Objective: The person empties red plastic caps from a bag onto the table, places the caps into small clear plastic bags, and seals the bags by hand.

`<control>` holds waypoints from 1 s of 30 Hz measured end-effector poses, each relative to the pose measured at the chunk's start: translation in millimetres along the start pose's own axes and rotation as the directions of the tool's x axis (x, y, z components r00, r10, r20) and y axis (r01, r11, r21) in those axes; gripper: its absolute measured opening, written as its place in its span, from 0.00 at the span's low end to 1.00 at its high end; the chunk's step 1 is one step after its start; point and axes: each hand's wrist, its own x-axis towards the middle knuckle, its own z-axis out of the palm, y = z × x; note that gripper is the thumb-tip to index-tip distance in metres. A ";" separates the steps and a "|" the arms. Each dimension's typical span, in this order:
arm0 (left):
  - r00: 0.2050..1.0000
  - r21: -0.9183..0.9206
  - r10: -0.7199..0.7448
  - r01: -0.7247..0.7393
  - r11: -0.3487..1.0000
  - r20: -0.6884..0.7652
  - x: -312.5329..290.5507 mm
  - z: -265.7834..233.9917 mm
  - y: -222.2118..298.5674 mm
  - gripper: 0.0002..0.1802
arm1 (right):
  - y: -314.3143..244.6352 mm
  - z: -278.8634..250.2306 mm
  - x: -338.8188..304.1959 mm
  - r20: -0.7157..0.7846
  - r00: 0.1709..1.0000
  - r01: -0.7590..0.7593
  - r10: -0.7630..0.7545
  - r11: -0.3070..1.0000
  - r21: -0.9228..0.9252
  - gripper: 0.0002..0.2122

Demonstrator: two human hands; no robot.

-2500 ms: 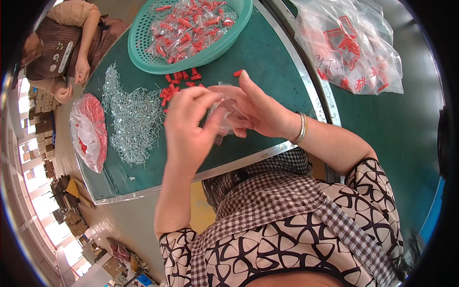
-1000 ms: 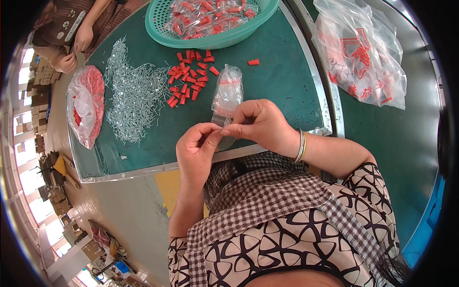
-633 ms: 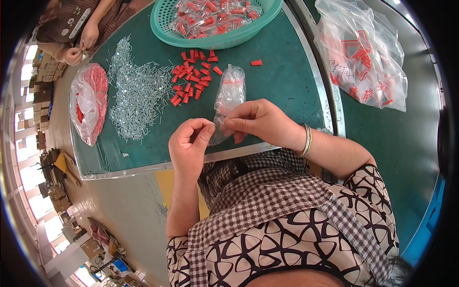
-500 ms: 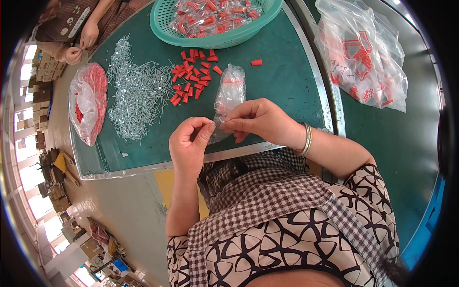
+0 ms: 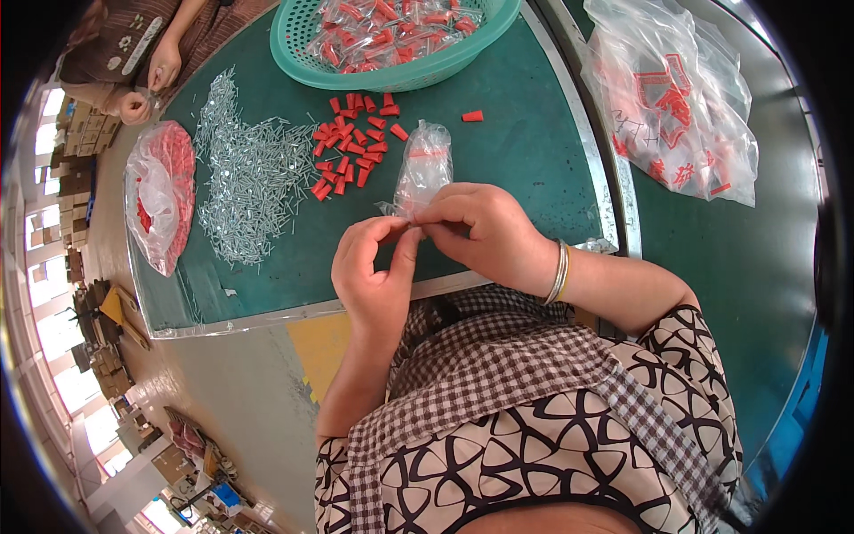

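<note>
My left hand (image 5: 374,271) and my right hand (image 5: 480,222) meet fingertip to fingertip near the table's front edge. Both pinch the edge of a small clear plastic bag, mostly covered by my fingers. Just beyond them lies a stack of clear plastic bags (image 5: 424,165) with a red line across it; its near end is hidden behind my hands. Red tapered plastic plugs (image 5: 353,142) lie loose beyond and to the left of the stack. A wide heap of silver screws (image 5: 253,178) spreads farther left.
A green perforated basket (image 5: 400,83) of filled clear bags stands at the far side. At left sits an open bag of red pieces (image 5: 169,200). One red plug (image 5: 472,116) lies apart. A large clear bag (image 5: 676,107) rests at right. Another person's hands (image 5: 147,93) work at far left.
My left hand has moved right and slightly up, and its fingertips now touch those of my right hand. The right hand has shifted slightly. The clear plastic between them is more covered.
</note>
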 end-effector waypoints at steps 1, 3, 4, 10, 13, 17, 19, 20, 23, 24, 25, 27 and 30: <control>1.000 0.000 0.000 0.000 1.000 0.002 -1.4 0.4 0.0 0.09 | 0.4 0.6 -0.1 -0.003 1.000 -0.030 0.030 1.000 0.011 0.05; 0.996 -0.058 -0.093 0.093 0.994 0.006 -4.0 1.8 0.0 0.09 | 0.9 -0.5 -1.2 -0.008 0.998 -0.060 0.060 0.998 0.021 0.05; 0.996 -0.057 -0.092 0.092 0.994 0.007 -4.3 2.1 1.2 0.09 | 0.1 -1.9 -1.0 -0.009 0.997 -0.075 0.075 0.997 0.001 0.06; 0.975 -0.095 -0.219 0.221 0.971 0.030 -7.1 7.9 1.3 0.09 | -0.8 -5.4 0.3 -0.027 1.000 0.004 -0.007 0.995 -0.095 0.05; 0.984 -0.016 -0.178 0.178 0.984 -0.007 -5.6 8.5 0.1 0.07 | 0.9 -5.4 0.4 0.005 0.998 0.061 -0.061 0.988 -0.141 0.04; 0.994 0.047 -0.113 0.114 0.992 -0.008 -2.1 7.1 -0.5 0.05 | 2.4 -1.3 -3.5 0.008 0.996 0.089 -0.089 0.987 -0.135 0.04; 0.991 0.048 -0.135 0.135 0.990 -0.011 -2.3 6.4 -0.8 0.04 | 1.9 -1.1 -2.8 0.007 0.997 0.073 -0.073 0.992 -0.105 0.04; 0.983 -0.017 -0.184 0.184 0.983 0.003 -3.3 5.6 -0.1 0.05 | 1.6 -1.4 -2.5 0.009 0.998 0.058 -0.058 0.995 -0.075 0.04; 0.967 -0.149 -0.253 0.256 0.955 0.036 -4.2 5.9 2.9 0.05 | -1.0 -3.5 -1.2 -0.001 0.998 -0.057 0.057 0.998 -0.037 0.05; 0.960 -0.216 -0.274 0.279 0.936 0.052 -4.6 6.2 3.7 0.06 | -1.6 -4.1 -0.7 -0.001 0.998 -0.058 0.058 0.998 -0.036 0.05; 0.960 -0.216 -0.275 0.279 0.936 0.052 -5.1 6.5 3.6 0.06 | -1.9 -5.1 0.1 -0.006 0.999 -0.044 0.044 0.997 -0.060 0.05; 0.962 -0.235 -0.267 0.273 0.933 0.057 -7.1 7.2 2.3 0.07 | -0.2 -6.0 1.0 -0.009 0.999 -0.031 0.030 0.996 -0.084 0.05; 0.990 -0.039 -0.137 0.138 0.990 0.032 -8.1 9.9 -2.9 0.08 | 3.7 -5.7 0.9 -0.019 0.999 0.027 -0.030 0.988 -0.150 0.06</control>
